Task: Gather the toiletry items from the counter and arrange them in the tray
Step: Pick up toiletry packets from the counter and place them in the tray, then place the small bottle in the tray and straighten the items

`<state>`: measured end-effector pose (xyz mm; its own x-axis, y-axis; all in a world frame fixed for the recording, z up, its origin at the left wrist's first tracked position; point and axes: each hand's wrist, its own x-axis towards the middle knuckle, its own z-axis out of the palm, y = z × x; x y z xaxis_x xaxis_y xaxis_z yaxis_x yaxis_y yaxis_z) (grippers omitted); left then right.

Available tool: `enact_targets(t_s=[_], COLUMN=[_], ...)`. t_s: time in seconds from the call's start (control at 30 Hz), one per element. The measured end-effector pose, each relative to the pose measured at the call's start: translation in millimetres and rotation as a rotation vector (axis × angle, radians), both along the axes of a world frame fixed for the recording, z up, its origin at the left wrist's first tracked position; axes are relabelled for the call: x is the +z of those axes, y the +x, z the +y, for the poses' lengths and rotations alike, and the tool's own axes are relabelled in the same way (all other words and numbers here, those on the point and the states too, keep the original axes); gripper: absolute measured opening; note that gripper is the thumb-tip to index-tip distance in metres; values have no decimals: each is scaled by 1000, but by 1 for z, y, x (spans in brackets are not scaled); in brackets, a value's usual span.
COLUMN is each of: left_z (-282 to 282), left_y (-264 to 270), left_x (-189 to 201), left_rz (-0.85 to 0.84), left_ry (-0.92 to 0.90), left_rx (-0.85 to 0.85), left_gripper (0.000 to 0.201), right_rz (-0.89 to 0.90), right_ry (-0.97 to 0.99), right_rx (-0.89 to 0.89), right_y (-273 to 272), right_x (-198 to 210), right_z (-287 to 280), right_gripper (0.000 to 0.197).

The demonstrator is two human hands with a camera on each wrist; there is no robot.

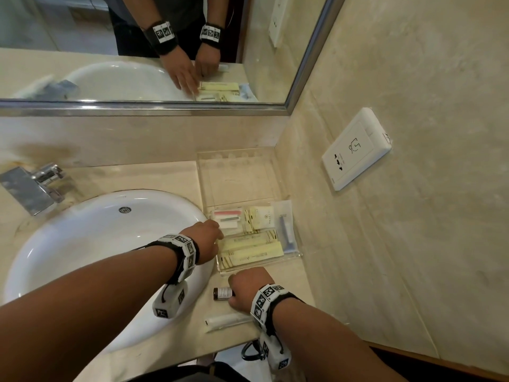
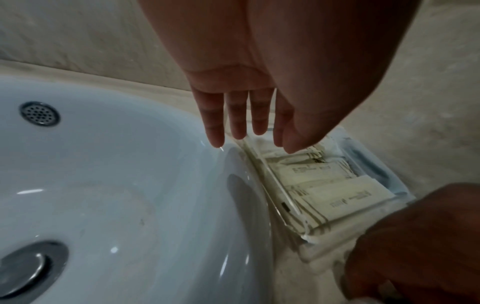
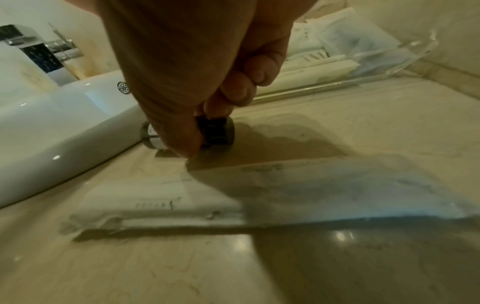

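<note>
The beige stone table (image 1: 275,304) carries a white oval sink (image 1: 91,244) on its left part, with a chrome tap (image 1: 33,186) behind the basin and a mirror (image 1: 137,45) on the wall above. A white wall socket (image 1: 356,148) sits on the side wall to the right.

Just beside the sink, in the corner, lies a clear acrylic tray (image 1: 248,172). Its far half is bare. Its near half holds the toiletries: long pale yellow sachets (image 1: 253,249) lying side by side across the tray, smaller cream packets (image 1: 260,217) behind them, a pink and white flat item (image 1: 227,217) at the left edge, and a clear wrapped packet with something blue (image 1: 285,227) along the right edge.

The left hand (image 1: 206,238) reaches over the sink rim to the tray's left edge; its fingers (image 2: 235,115) are straight and held close together, hovering over the packets and holding nothing.

On the table in front of the tray, the right hand (image 1: 249,289) grips a small dark bottle (image 1: 222,293) that lies on its side, thumb and curled fingers (image 3: 241,90) pinching it from either side. Nearer the table's front edge, a clear wrapped long packet (image 1: 225,319) lies flat, apart from the tray.
</note>
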<state>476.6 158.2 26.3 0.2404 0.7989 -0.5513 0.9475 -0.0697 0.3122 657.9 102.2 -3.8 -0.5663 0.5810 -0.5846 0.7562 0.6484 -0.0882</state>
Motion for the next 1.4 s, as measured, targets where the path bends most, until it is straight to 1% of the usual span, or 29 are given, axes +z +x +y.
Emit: enact_targets(t_s=[0.07, 0.13, 0.23, 0.33, 0.47, 0.6, 0.8, 1.23, 1.4], left_z=[2, 5, 8, 9, 7, 4, 5, 8, 8], left_y=[0, 0, 0, 1, 2, 0, -5, -7, -7], left_x=[2, 3, 4, 3, 2, -1, -1, -2, -4], left_rz=[0, -2, -6, -3, 12, 37, 45, 40, 22], left_ry=[-1, 5, 5, 5, 4, -2, -18, -33, -7], left_rx=[0, 7, 11, 14, -28, -95, -94, -100, -99], left_gripper=[42, 43, 45, 46, 44, 50, 53, 52, 52], right_rz=[66, 140, 206, 231, 199, 129, 74, 106, 160], right_ry=[-18, -19, 58, 136, 173, 207, 187, 188, 177], right_rx=[9, -11, -80, -174, -263, -239, -206, -202, -209], right_y=[-2, -3, 0, 8, 17, 18, 9, -4, -9], right_x=[4, 8, 15, 20, 22, 15, -3, -10, -11], right_z=[2, 8, 24, 45, 69, 84, 93, 91, 87], right_gripper=[24, 30, 36, 32, 26, 24, 26, 27, 28])
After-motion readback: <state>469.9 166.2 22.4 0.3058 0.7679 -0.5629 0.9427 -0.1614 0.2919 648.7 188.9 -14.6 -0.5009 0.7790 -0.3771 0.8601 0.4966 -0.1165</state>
